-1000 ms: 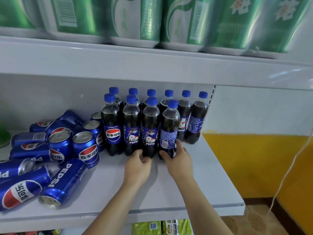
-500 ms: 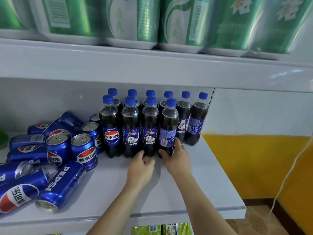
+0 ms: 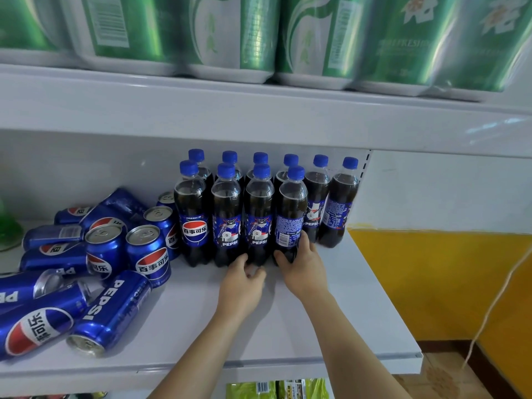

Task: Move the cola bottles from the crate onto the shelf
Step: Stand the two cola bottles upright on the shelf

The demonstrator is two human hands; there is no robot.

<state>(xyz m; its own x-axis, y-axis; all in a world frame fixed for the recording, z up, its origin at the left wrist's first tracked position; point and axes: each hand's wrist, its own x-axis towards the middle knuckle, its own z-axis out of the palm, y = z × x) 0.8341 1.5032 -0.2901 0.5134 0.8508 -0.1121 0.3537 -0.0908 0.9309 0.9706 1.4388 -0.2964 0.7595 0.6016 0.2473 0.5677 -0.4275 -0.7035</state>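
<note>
Ten cola bottles (image 3: 259,208) stand upright on the white shelf (image 3: 331,321), packed in two rows: six at the back, four in front, all blue caps, dark liquid, blue labels. No crate in view.

Right hand (image 3: 302,266) is at the base of the front-right bottle (image 3: 290,214); thumb up the right side of its label, fingers curled round the bottom left, so the grip is wrapped on that bottle. The bottle stands on the shelf, touching its front-row neighbour.

Left hand (image 3: 240,283) is just beside the right, at the foot of the third front bottle (image 3: 258,217). Fingers bent with tips against the bottle's bottom; thumb up near the second bottle's base. Whether this grip is really closed round the bottle or only touching it, cannot tell.

Left of the bottles sits a heap of blue cola cans (image 3: 106,254), some upright, most lying on their sides, a few right against the left front bottle. One lying can (image 3: 112,312) reaches near the shelf's front edge.

The upper shelf (image 3: 259,110) carries green wrapped packs (image 3: 230,33). A yellow wall (image 3: 446,283) is to the right, with a pale cord (image 3: 489,321) hanging in front of it. Green packets (image 3: 276,388) peek out below the shelf edge.
</note>
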